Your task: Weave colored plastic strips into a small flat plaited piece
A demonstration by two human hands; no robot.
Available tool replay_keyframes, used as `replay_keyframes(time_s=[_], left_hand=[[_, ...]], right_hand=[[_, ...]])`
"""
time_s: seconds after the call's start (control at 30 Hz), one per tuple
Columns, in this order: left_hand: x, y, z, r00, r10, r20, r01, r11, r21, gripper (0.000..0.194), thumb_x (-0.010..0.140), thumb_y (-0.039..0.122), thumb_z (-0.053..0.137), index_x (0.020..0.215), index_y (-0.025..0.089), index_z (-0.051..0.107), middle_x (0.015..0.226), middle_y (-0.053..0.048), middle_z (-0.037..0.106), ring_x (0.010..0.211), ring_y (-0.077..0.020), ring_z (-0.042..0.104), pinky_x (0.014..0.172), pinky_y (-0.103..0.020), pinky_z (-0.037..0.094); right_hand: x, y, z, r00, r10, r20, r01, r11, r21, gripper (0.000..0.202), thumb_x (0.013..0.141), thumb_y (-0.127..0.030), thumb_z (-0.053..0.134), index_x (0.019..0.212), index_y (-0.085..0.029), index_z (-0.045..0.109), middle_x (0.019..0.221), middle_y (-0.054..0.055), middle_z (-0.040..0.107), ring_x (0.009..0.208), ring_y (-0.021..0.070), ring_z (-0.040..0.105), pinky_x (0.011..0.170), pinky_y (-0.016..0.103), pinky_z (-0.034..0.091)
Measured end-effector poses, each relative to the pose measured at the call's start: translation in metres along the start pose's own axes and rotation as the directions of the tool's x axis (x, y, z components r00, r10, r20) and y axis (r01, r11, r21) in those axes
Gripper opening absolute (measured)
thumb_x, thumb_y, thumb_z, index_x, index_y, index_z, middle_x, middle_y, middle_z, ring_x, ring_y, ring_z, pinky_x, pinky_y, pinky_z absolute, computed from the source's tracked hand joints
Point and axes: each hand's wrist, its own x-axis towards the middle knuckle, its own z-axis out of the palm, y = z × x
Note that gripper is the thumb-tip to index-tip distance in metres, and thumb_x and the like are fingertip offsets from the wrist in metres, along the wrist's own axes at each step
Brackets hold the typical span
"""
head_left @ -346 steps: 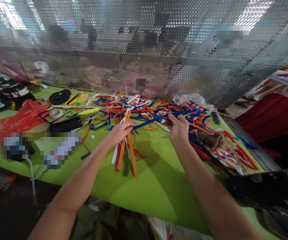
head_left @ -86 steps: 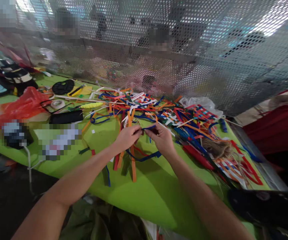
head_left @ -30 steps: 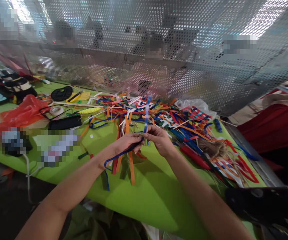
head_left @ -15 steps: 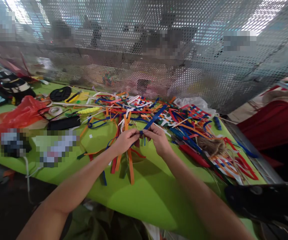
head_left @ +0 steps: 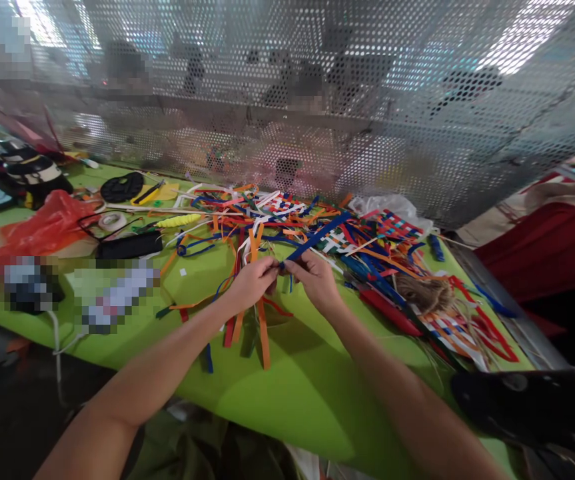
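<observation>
Close together over the green table, both hands pinch one blue strip point(head_left: 320, 235). My left hand point(head_left: 254, 281) is closed on its near end, fingertips almost meeting those of my right hand point(head_left: 314, 277), also closed on it. From there the strip slants up and right over the pile. Beneath and behind my left hand hang several loose strips, among them an orange strip point(head_left: 264, 337) and a red strip point(head_left: 229, 331). A heap of coloured strips point(head_left: 232, 207) and a woven checkered piece point(head_left: 334, 239) lie just beyond.
On the left are a red plastic bag point(head_left: 50, 223), a black pouch point(head_left: 130, 245), a tape roll point(head_left: 112, 221) and a yellow cutter point(head_left: 148, 193). A twine bundle point(head_left: 424, 292) lies right. Behind stands a perforated metal screen point(head_left: 247, 133); the green table point(head_left: 307, 393) spreads in front.
The blue strip's far end has swung right and slightly lower. Both hands keep their pinch at nearly the same spot.
</observation>
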Motion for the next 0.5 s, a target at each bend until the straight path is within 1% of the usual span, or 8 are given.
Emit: replay_keyframes(time_s=[0.07,0.1,0.17,0.27,0.3,0.33,0.43,0.5], left_hand=[[0.001,-0.002,-0.001,1.0,-0.009,0.002,0.009,1.0,-0.008,0.018,0.094,0.032,0.052,0.08,0.021,0.051,0.053,0.006,0.052,0.046,-0.0113,0.052,0.051,-0.023,0.041],[0.001,-0.003,-0.001,1.0,-0.017,0.01,0.017,1.0,-0.014,0.018,0.095,0.034,0.052,0.082,0.021,0.052,0.054,0.006,0.052,0.046,-0.0113,0.052,0.051,-0.023,0.041],[0.002,-0.004,-0.003,0.999,-0.032,0.023,0.033,0.999,-0.024,0.021,0.095,0.038,0.054,0.084,0.021,0.054,0.054,0.006,0.053,0.046,-0.0114,0.052,0.05,-0.023,0.041],[0.003,-0.006,-0.006,0.999,-0.033,0.034,0.033,0.999,-0.022,0.024,0.095,0.041,0.053,0.087,0.019,0.058,0.053,0.005,0.054,0.046,-0.0117,0.052,0.05,-0.023,0.04],[0.003,-0.006,-0.006,0.999,-0.028,0.034,0.029,0.999,-0.016,0.024,0.095,0.041,0.053,0.089,0.019,0.06,0.053,0.005,0.055,0.046,-0.0115,0.051,0.05,-0.023,0.04],[0.004,-0.007,-0.007,0.999,-0.025,0.032,0.025,1.0,-0.009,0.024,0.096,0.041,0.052,0.09,0.019,0.061,0.053,0.005,0.055,0.046,-0.0112,0.05,0.049,-0.022,0.039],[0.004,-0.006,-0.008,1.0,-0.024,0.016,0.024,1.0,0.005,0.023,0.095,0.04,0.054,0.088,0.019,0.061,0.055,0.004,0.056,0.045,-0.0102,0.047,0.047,-0.022,0.036],[0.004,-0.005,-0.008,0.999,-0.032,0.026,0.032,0.999,-0.003,0.022,0.095,0.038,0.054,0.089,0.018,0.062,0.057,0.003,0.059,0.046,-0.0102,0.048,0.047,-0.021,0.037]], right_hand=[[0.001,0.002,-0.001,1.0,-0.018,0.023,0.019,0.999,-0.04,0.025,0.076,-0.044,0.069,0.07,-0.021,0.061,0.062,-0.001,0.06,0.058,0.0143,0.048,0.054,0.027,0.036],[0.002,0.002,-0.002,1.0,-0.024,0.016,0.025,0.998,-0.056,0.024,0.076,-0.043,0.069,0.07,-0.021,0.061,0.062,-0.001,0.06,0.059,0.0144,0.048,0.055,0.027,0.036],[0.004,0.003,-0.005,0.999,-0.022,-0.045,0.02,0.999,-0.05,0.025,0.076,-0.044,0.07,0.069,-0.022,0.06,0.06,-0.002,0.057,0.058,0.0139,0.047,0.054,0.027,0.036],[0.009,0.003,-0.011,0.984,-0.001,-0.178,0.008,0.999,0.04,0.029,0.074,-0.047,0.072,0.07,-0.023,0.056,0.061,-0.003,0.054,0.056,0.0131,0.045,0.053,0.027,0.037],[0.01,0.003,-0.013,0.981,0.004,-0.195,0.01,0.997,0.071,0.03,0.074,-0.048,0.072,0.071,-0.023,0.056,0.062,-0.003,0.055,0.056,0.0129,0.046,0.053,0.027,0.037],[0.01,0.002,-0.013,0.982,0.008,-0.191,0.01,0.995,0.096,0.031,0.074,-0.049,0.072,0.071,-0.022,0.057,0.063,-0.003,0.056,0.056,0.0127,0.046,0.053,0.027,0.038],[0.009,0.0,-0.012,0.997,0.04,-0.072,-0.031,0.991,0.129,0.035,0.072,-0.053,0.075,0.069,-0.021,0.06,0.062,-0.002,0.058,0.055,0.0123,0.047,0.054,0.028,0.039],[0.008,-0.001,-0.011,0.997,0.068,-0.036,-0.062,0.987,0.146,0.037,0.07,-0.054,0.077,0.066,-0.021,0.062,0.061,-0.001,0.059,0.054,0.0125,0.047,0.054,0.029,0.04]])
